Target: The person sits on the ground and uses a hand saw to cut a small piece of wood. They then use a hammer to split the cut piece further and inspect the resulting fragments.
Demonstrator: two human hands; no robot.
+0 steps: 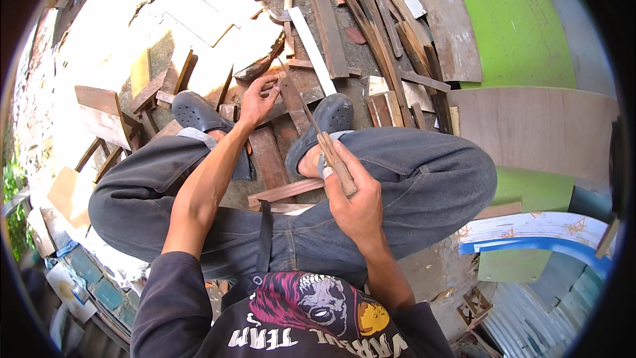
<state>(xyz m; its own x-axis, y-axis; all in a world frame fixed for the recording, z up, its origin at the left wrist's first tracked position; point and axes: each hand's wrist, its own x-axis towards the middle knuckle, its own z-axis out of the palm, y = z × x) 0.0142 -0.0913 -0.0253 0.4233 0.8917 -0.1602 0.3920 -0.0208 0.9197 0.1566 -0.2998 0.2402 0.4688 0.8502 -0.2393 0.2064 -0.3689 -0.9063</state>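
My right hand (356,204) grips a tool's wooden handle (338,169), fingers wrapped round it. From the handle a long, thin blade (306,107) points forward and slightly left; seen nearly edge-on, its exact kind is unclear. My left hand (258,101) is beyond my knees, between my shoes, fingers curled; I cannot make out what they hold, if anything. Just right of those fingers, a reddish-brown wood strip (291,98) lies alongside the blade. Below my left hand a brown plank (268,156) runs toward me, and a short wood strip (286,192) lies across its near end.
Dark shoes (199,111) flank the work spot. Wood offcuts (103,113) are piled at the left, long planks (371,20) at the far right. A green panel (510,20) and a plywood sheet (530,129) lie right. A white strip (311,50) lies ahead.
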